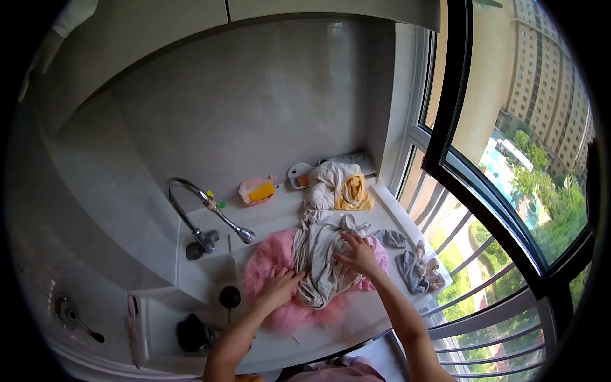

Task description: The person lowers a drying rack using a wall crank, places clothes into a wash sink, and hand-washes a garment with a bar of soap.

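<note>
A light grey striped garment (324, 254) lies crumpled on top of a pink, fluffy tulle garment (270, 251) on the sink counter. My left hand (281, 288) rests at the near left side, its fingers stretched over the pink tulle to the grey cloth's edge. On the right part of the grey garment lies my right hand (358, 253), fingers spread and touching the fabric. Neither hand grips anything that I can see. Behind them, a bundled white and yellow garment (347, 188) sits against the grey one.
A curved metal faucet (210, 207) rises left of the clothes, over the white basin (207, 280). Along the back wall are a pink soap dish (248, 191) with a yellow bar (261, 192). Grey socks (414, 270) lie by the barred window at right. A dark bundle (192, 332) sits front left.
</note>
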Demonstrator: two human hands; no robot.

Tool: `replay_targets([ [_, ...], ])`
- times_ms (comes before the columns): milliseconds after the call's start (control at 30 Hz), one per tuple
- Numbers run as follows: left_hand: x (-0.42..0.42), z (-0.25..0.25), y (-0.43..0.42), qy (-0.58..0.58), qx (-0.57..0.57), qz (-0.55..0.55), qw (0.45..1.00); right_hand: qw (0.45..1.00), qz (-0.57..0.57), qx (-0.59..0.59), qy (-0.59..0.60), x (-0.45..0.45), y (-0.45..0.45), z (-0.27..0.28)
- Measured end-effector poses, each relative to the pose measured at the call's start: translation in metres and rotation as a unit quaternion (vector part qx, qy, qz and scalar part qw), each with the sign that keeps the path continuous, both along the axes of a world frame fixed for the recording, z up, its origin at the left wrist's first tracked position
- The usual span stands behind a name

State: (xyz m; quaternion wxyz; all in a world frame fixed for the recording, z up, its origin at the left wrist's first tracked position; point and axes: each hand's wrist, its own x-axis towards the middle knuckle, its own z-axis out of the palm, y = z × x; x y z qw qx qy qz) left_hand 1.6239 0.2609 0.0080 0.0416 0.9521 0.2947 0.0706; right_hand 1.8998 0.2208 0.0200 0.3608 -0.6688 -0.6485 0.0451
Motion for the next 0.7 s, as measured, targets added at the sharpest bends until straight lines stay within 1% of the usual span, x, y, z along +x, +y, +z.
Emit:
replay_targets([
  [33, 0.001, -0.008, 0.002, 0.001, -0.003, -0.002, 1.000, 0.998, -0.068, -0.012, -0.006, 0.000, 0.008, -0.007],
  [100, 0.007, -0.021, 0.007, -0.047, 0.013, 0.016, 0.999, 0.978, -0.068, -0.198, 0.001, -0.014, 0.017, -0.012],
  [133, 0.008, -0.004, 0.003, -0.102, -0.007, 0.008, 0.995, 0.977, -0.060, -0.197, -0.061, -0.029, 0.023, -0.026],
  [167, 0.003, -0.007, 0.006, -0.102, -0.008, 0.002, 0.995, 0.989, -0.045, -0.136, -0.034, -0.049, 0.020, -0.031],
  [200, -0.007, -0.011, 0.009, -0.163, -0.005, 0.021, 0.986, 0.993, -0.003, -0.119, -0.022, -0.068, 0.016, -0.020],
  [233, -0.019, -0.016, 0.014, -0.224, -0.003, 0.043, 0.974, 0.991, 0.067, -0.101, 0.060, -0.076, 0.019, -0.028],
  [267, -0.034, -0.005, 0.014, -0.234, 0.000, 0.068, 0.970, 0.970, 0.128, -0.106, 0.178, -0.081, 0.008, -0.010],
  [300, -0.052, 0.005, 0.012, -0.241, 0.002, 0.096, 0.966, 0.931, 0.187, -0.111, 0.293, -0.088, -0.003, 0.009],
  [333, -0.072, 0.002, 0.017, -0.244, 0.025, 0.125, 0.962, 0.930, 0.190, -0.114, 0.295, -0.087, -0.004, 0.005],
  [367, -0.091, -0.001, 0.020, -0.246, 0.049, 0.154, 0.956, 0.969, 0.190, -0.057, 0.147, -0.080, -0.005, 0.000],
  [400, -0.107, -0.001, 0.021, -0.245, 0.050, 0.160, 0.955, 0.982, 0.187, 0.003, -0.005, -0.075, -0.004, -0.006],
  [433, -0.121, 0.001, 0.020, -0.248, 0.077, 0.157, 0.953, 0.981, 0.192, 0.004, -0.005, -0.072, -0.005, -0.014],
  [467, -0.132, 0.003, 0.018, -0.251, 0.104, 0.155, 0.950, 0.983, 0.161, -0.075, -0.044, -0.072, -0.008, -0.026],
  [500, -0.140, 0.008, 0.013, -0.250, 0.107, 0.162, 0.949, 0.976, 0.130, -0.151, -0.084, -0.075, -0.009, -0.038],
  [533, -0.148, 0.015, 0.007, -0.253, 0.132, 0.171, 0.943, 0.971, 0.120, -0.184, -0.097, -0.083, -0.006, -0.048],
  [567, -0.156, 0.020, 0.004, -0.256, 0.157, 0.181, 0.937, 0.970, 0.127, -0.180, -0.099, -0.089, -0.003, -0.056],
  [600, -0.164, 0.021, 0.004, -0.255, 0.161, 0.190, 0.934, 0.965, 0.132, -0.192, -0.121, -0.100, -0.005, -0.050],
  [633, -0.175, 0.021, 0.002, -0.283, 0.165, 0.210, 0.921, 0.958, 0.138, -0.205, -0.144, -0.110, -0.005, -0.048],
  [667, -0.188, 0.021, -0.002, -0.309, 0.169, 0.231, 0.907, 0.958, 0.186, -0.195, -0.102, -0.118, 0.004, -0.059],
  [700, -0.202, 0.027, -0.004, -0.305, 0.172, 0.244, 0.904, 0.955, 0.200, -0.194, -0.103, -0.131, 0.008, -0.060],
])
